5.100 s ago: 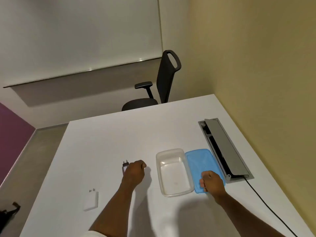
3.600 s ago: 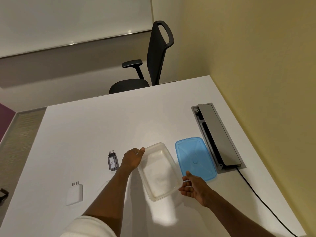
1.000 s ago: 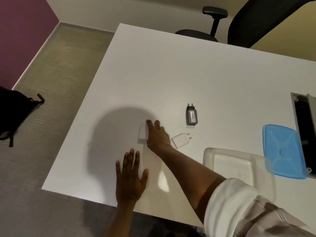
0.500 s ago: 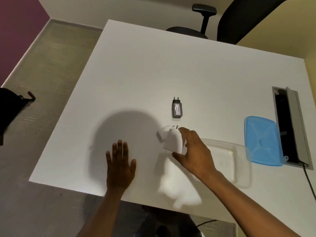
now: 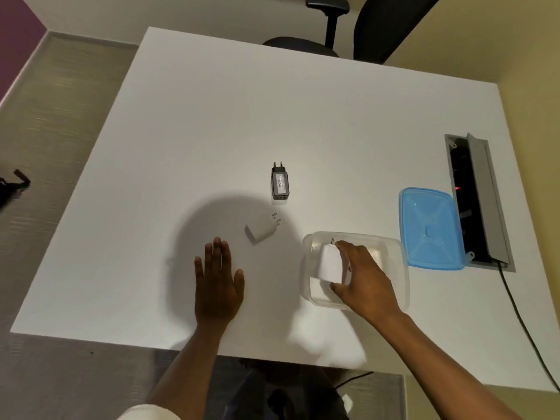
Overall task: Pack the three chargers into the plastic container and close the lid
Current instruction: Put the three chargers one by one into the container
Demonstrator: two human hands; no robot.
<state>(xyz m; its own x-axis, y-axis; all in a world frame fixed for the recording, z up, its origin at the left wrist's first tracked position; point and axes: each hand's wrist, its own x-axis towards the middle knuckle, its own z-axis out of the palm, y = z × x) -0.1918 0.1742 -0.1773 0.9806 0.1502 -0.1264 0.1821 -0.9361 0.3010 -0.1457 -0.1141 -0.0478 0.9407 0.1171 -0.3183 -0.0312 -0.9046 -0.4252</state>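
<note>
Single view only, taken from a head-worn wide-angle camera; no second view is supplied for overlap. The scene is looked at steeply downward and forward from above the near edge of the white table, whose full top is framed with edges bowed by the lens. Both forearms are seen entering from the bottom edge. The far table edge and an office chair are caught at the top, floor at left, a yellow wall at right.
</note>
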